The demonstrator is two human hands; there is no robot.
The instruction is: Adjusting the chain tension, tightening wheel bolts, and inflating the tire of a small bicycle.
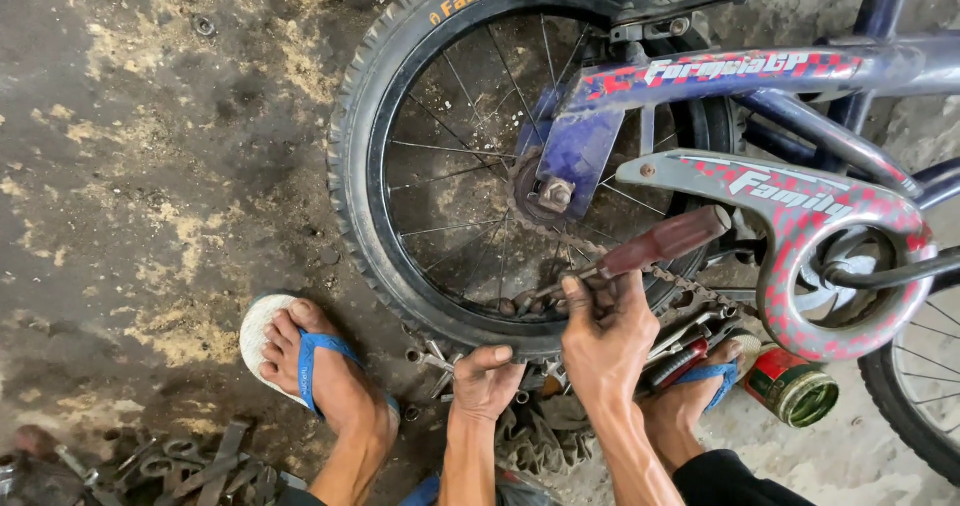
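both hands work low at the rear wheel [400, 146] of a small bicycle lying on the stained concrete floor [150, 166]. right hand [605, 331] is closed around the shaft of a screwdriver [650, 248] with a dark red handle; its tip points left toward the chain [690, 288] where it runs under the rear hub [545, 194]. left hand [487, 376] is curled into a loose fist just below the tyre, resting among loose wrenches and other metal tools [435, 358] on the floor; whether it grips one of them cannot be told.

judged step: prying or seating the chain near the rear sprocket, with the screwdriver as lever. the next move would call for a steady tip on the links and a firm hold on the wheel so it does not turn.

chain lies touching or just above the right fingertips, well within reach. red and white chain guard [800, 226] sits to the right of that hand. a small green-lidded tin [795, 388] stands beside the right foot [700, 386]; the left foot [310, 366], in a blue sandal, is planted left of the wheel.
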